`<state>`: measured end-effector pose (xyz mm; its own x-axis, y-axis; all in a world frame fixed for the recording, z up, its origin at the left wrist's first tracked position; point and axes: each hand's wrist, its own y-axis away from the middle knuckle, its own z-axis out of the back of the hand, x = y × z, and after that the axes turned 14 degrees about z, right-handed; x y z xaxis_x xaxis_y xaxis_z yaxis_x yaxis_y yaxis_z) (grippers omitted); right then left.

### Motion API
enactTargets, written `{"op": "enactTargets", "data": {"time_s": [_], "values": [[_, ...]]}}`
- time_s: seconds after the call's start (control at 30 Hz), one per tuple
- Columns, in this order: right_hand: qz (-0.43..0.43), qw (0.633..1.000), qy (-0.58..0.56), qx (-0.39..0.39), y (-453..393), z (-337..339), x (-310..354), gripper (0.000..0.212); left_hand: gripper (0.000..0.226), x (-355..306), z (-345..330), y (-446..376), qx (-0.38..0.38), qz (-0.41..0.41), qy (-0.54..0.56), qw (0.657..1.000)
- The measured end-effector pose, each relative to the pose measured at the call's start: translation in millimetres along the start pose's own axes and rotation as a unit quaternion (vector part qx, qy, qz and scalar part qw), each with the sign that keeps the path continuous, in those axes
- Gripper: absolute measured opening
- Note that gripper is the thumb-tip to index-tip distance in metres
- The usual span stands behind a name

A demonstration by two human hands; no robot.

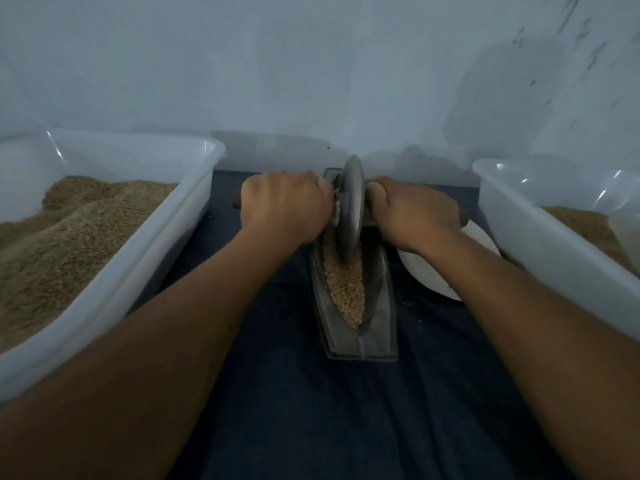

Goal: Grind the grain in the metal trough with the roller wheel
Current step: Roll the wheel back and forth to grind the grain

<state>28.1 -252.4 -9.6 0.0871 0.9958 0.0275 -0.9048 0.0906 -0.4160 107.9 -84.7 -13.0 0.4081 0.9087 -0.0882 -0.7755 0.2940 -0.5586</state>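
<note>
A narrow grey metal trough [382, 317] lies lengthways on the dark cloth in front of me, with tan grain [346, 285] along its groove. The grey metal roller wheel [351, 206] stands upright in the far half of the trough, its rim down in the grain. A wooden axle handle sticks out on both sides of the wheel. My left hand [284, 206] grips the left handle and my right hand [412, 213] grips the right one, both close against the wheel. The far end of the trough is hidden behind the wheel and hands.
A large white plastic tub [166, 237] heaped with tan grain stands at the left. Another white tub [540, 244] with less grain stands at the right. A white plate [436, 271] lies between trough and right tub. A pale wall rises close behind. Dark cloth [311, 410] covers the near surface.
</note>
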Motion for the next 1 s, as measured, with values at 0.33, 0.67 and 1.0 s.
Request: {"op": "enactTargets", "data": {"time_s": [0.33,0.67,1.0], "values": [[0.043,0.995,0.048,-0.072,64,24,28,0.047,0.045,9,36,55,-0.021,0.007,0.007,1.000],[0.093,0.989,0.044,-0.102,63,27,33,0.047,0.052,21,29,62,-0.064,-0.010,-0.009,0.998],[0.023,0.999,0.005,-0.022,4,-4,0,0.047,0.039,4,-2,-6,0.013,0.009,0.035,0.999]]}}
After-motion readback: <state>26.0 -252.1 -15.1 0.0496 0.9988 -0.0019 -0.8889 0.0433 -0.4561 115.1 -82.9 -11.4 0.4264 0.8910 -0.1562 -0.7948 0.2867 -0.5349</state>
